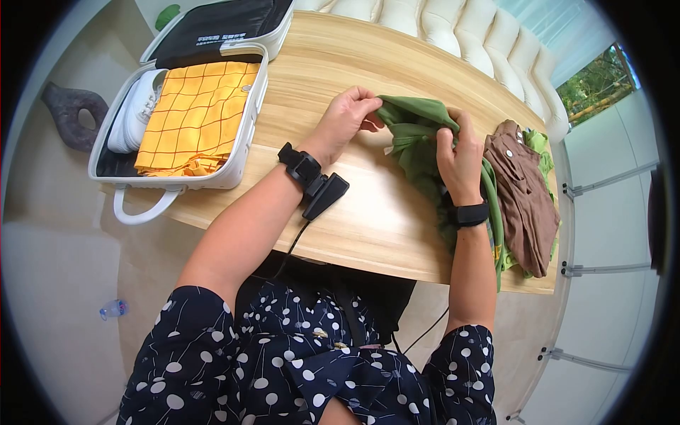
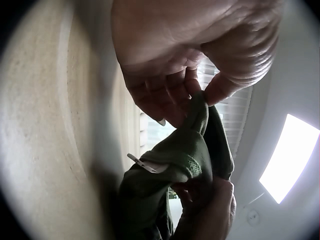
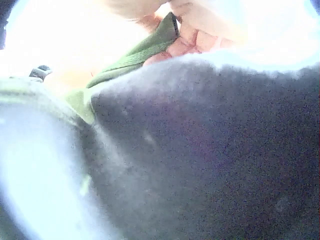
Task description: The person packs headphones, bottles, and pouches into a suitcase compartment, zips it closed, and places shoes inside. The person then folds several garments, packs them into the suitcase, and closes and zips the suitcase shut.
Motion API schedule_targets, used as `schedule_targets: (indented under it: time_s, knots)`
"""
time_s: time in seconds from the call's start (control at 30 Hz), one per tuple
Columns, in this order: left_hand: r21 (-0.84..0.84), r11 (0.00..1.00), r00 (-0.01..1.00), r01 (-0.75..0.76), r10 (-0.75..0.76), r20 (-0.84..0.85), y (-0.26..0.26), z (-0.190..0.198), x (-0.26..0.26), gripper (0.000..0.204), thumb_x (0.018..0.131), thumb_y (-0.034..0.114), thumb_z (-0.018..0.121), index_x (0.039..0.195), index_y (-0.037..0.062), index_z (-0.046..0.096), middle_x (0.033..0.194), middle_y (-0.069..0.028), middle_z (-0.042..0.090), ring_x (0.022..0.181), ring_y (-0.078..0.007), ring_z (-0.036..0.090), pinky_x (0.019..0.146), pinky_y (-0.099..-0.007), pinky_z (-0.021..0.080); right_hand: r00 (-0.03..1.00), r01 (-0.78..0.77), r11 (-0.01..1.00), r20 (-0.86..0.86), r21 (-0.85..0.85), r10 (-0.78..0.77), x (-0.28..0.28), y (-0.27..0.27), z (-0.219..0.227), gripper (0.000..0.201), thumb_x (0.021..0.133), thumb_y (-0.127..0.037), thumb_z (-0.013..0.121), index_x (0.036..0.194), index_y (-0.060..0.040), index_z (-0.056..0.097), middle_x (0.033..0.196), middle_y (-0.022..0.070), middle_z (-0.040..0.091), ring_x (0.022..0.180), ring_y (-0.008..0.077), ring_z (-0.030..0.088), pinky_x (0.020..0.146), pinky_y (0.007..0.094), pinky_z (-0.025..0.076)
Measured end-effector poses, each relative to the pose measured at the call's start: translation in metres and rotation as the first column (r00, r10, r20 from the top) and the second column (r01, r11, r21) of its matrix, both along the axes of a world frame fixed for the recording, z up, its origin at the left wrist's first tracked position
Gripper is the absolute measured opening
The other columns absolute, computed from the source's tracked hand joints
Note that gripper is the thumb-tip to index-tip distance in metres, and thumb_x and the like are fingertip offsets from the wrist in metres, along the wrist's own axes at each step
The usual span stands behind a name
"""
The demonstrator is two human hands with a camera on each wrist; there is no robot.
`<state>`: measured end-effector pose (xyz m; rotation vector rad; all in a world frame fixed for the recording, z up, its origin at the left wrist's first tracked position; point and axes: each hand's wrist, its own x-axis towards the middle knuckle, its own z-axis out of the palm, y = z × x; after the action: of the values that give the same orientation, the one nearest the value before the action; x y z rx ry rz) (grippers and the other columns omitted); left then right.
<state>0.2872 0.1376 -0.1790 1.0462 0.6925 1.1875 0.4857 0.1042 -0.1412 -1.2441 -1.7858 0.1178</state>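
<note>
A green piece of clothing [image 1: 416, 113] hangs between both hands above the wooden table, its lower part falling toward the table's front edge. My left hand [image 1: 338, 126] pinches one end of its upper edge between thumb and fingertips. Farther right, my right hand [image 1: 464, 159] grips the same edge with the thumb in front. In the left wrist view a white label [image 2: 145, 164] sticks out from the cloth near its collar-like band. The cloth's dark, blurred folds [image 3: 200, 145] fill most of the right wrist view, below the right fingers [image 3: 187, 37].
On the left stands an open white suitcase [image 1: 249, 134] with yellow checked cloth [image 1: 198, 113] and white shoes [image 1: 134, 117] inside. A brown garment [image 1: 523, 198] lies over light green clothing [image 1: 540, 150] at the table's right end. A cream cushioned seat [image 1: 439, 28] borders the far side.
</note>
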Motion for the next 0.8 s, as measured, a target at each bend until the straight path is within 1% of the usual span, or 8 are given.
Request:
schedule_targets:
  time_s: [0.23, 0.33, 0.4, 0.43, 0.5, 0.63, 0.7, 0.8]
  knots:
    - [-0.04, 0.999, 0.998, 0.03, -0.027, 0.058, -0.003, 0.005, -0.001, 0.014, 0.091, 0.017, 0.056, 0.097, 0.0064, 0.049, 0.083, -0.0054, 0.059, 0.073, -0.0151, 0.061, 0.066, -0.0246, 0.048, 0.999, -0.039, 0.998, 0.023, 0.045, 0.038, 0.002, 0.0, 0.0, 0.023, 0.079, -0.006, 0.052, 0.1, 0.0011, 0.054, 0.08, 0.0171, 0.062, 0.058, 0.0253, 0.059, 0.055, 0.0325, 0.046]
    - [0.002, 0.997, 0.989, 0.072, -0.071, 0.129, -0.007, 0.01, 0.004, 0.016, 0.091, 0.016, 0.056, 0.099, 0.0047, 0.047, 0.087, -0.0081, 0.058, 0.081, -0.0185, 0.063, 0.072, -0.0276, 0.051, 0.997, -0.071, 0.993, -0.024, -0.099, 0.069, 0.006, 0.002, 0.0, 0.019, 0.083, -0.007, 0.053, 0.1, 0.0019, 0.054, 0.078, 0.0136, 0.062, 0.06, 0.0181, 0.06, 0.054, 0.0293, 0.045]
    - [0.015, 0.999, 0.992, 0.039, -0.04, 0.122, -0.011, 0.014, 0.007, 0.017, 0.091, 0.014, 0.056, 0.101, 0.0042, 0.047, 0.095, -0.0105, 0.058, 0.087, -0.0212, 0.064, 0.077, -0.0293, 0.052, 0.924, -0.29, 0.933, -0.316, -0.212, 0.215, 0.008, 0.007, 0.001, 0.018, 0.089, -0.012, 0.052, 0.1, 0.0012, 0.054, 0.081, 0.0095, 0.063, 0.062, 0.0148, 0.061, 0.054, 0.0259, 0.046]
    - [0.022, 0.999, 0.991, 0.038, -0.04, 0.127, -0.011, 0.013, 0.007, 0.017, 0.091, 0.014, 0.056, 0.101, 0.0042, 0.047, 0.095, -0.0105, 0.058, 0.087, -0.0212, 0.064, 0.077, -0.0293, 0.052, 0.926, -0.289, 0.935, -0.309, -0.207, 0.218, 0.008, 0.008, 0.006, 0.018, 0.089, -0.012, 0.052, 0.1, 0.0012, 0.054, 0.081, 0.0095, 0.063, 0.062, 0.0148, 0.061, 0.054, 0.0259, 0.046]
    - [0.145, 0.989, 1.0, -0.012, 0.012, -0.001, -0.011, 0.013, 0.006, 0.023, 0.091, 0.015, 0.056, 0.109, 0.0049, 0.047, 0.103, -0.0103, 0.057, 0.092, -0.021, 0.062, 0.081, -0.0294, 0.05, 0.746, -0.476, 0.841, -0.624, -0.257, 0.232, 0.004, 0.01, 0.021, 0.021, 0.094, -0.018, 0.049, 0.103, 0.0001, 0.054, 0.085, 0.0078, 0.063, 0.063, 0.0152, 0.062, 0.055, 0.024, 0.048]
    - [0.322, 0.946, 0.999, 0.03, -0.024, -0.023, -0.017, 0.031, 0.011, 0.034, 0.09, 0.017, 0.058, 0.119, 0.0049, 0.044, 0.11, -0.009, 0.056, 0.098, -0.0189, 0.059, 0.087, -0.0298, 0.046, 0.637, -0.545, 0.802, -0.743, -0.244, 0.207, -0.012, 0.005, 0.059, 0.023, 0.093, -0.019, 0.049, 0.104, 0.0003, 0.054, 0.087, 0.0098, 0.063, 0.066, 0.0158, 0.063, 0.057, 0.0247, 0.051]
    - [0.42, 0.9, 0.991, 0.117, -0.13, 0.003, -0.031, 0.058, 0.012, 0.043, 0.09, 0.019, 0.059, 0.126, 0.0047, 0.041, 0.111, -0.0078, 0.056, 0.102, -0.0159, 0.056, 0.091, -0.0298, 0.043, 0.632, -0.563, 0.796, -0.737, -0.224, 0.239, -0.017, 0.005, 0.08, 0.023, 0.093, -0.02, 0.049, 0.104, 0.0006, 0.054, 0.086, 0.0101, 0.063, 0.067, 0.0163, 0.064, 0.057, 0.0256, 0.051]
    - [0.475, 0.87, 0.99, 0.131, -0.139, -0.019, -0.031, 0.08, 0.001, 0.046, 0.089, 0.022, 0.061, 0.127, 0.0063, 0.04, 0.105, -0.006, 0.059, 0.1, -0.0138, 0.055, 0.089, -0.0288, 0.043, 0.534, -0.673, 0.725, -0.774, -0.146, 0.34, -0.02, 0.008, 0.116, 0.024, 0.093, -0.021, 0.049, 0.1, 0.0013, 0.054, 0.085, 0.0113, 0.064, 0.07, 0.0189, 0.065, 0.06, 0.0284, 0.053]
